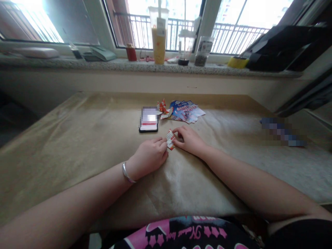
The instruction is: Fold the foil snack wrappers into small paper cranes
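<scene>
Between my two hands, just above the cloth-covered table (109, 138), is a small folded piece of printed paper (170, 139), white with red and orange print. My left hand (153, 154), with a silver bangle at the wrist, has its fingers closed on the paper's left edge. The thumb and fingers of my right hand (185, 138) pinch its right side. Beyond them lies a phone (148, 120) with its screen lit. Right of the phone are folded paper pieces (164, 108) in orange and white, and a fanned stack of blue printed sheets (185, 111).
A blurred blue item (282, 132) lies on the table's right side. Along the windowsill (114, 65) stand a tall cup of yellow contents (158, 41), a red bottle (131, 52), clear containers (203, 51), a yellow item (238, 62) and a black bag (277, 48).
</scene>
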`<state>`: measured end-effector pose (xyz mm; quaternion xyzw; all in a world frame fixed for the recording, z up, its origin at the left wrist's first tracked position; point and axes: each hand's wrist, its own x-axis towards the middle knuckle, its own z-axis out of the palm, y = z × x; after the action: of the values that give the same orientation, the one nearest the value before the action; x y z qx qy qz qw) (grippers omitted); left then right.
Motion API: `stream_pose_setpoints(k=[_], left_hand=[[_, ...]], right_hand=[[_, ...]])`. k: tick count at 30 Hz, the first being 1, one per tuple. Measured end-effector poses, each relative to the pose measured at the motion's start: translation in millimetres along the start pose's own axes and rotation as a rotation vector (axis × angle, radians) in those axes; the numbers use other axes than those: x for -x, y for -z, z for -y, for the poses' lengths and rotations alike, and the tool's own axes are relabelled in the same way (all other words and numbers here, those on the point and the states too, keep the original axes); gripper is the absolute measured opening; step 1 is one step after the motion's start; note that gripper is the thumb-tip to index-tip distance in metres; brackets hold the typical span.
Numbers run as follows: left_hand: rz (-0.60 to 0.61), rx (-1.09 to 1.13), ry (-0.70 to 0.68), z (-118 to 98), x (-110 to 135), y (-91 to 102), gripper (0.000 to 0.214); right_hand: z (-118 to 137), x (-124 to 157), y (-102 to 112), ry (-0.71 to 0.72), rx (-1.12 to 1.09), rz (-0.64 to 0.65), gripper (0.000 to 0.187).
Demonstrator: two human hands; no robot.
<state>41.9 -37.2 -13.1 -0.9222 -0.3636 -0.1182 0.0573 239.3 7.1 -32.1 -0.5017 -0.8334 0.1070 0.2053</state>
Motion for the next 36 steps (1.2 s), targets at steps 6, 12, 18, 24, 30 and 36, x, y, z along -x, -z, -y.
stream_pose_setpoints(k=[6, 12, 18, 24, 30, 36], left_hand=[[-0.007, 0.073, 0.04, 12.6, -0.9, -1.3, 0.029], [0.009, 0.09, 0.065, 17.9, -3.7, -1.4, 0.031], [0.007, 0.088, 0.032, 21.1, -8.1, 0.8, 0.028], [-0.049, 0.151, 0.063, 26.2, -9.7, -3.0, 0.023], [-0.061, 0.12, 0.082, 27.0, -14.5, -5.6, 0.024], [-0.048, 0.046, 0.13, 25.5, -21.4, -9.7, 0.019]], right_hand=[[1.2, 8.9, 3.0, -0.02, 0.009, 0.002, 0.034], [-4.7, 6.4, 1.5, -0.027, -0.052, -0.011, 0.028], [-8.0, 6.3, 1.7, -0.014, -0.07, -0.03, 0.022], [-6.9, 6.1, 4.6, -0.025, -0.062, -0.008, 0.022], [-7.0, 6.7, 6.1, -0.053, -0.013, -0.021, 0.023], [-7.9, 3.6, 2.7, -0.1, -0.034, -0.071, 0.022]])
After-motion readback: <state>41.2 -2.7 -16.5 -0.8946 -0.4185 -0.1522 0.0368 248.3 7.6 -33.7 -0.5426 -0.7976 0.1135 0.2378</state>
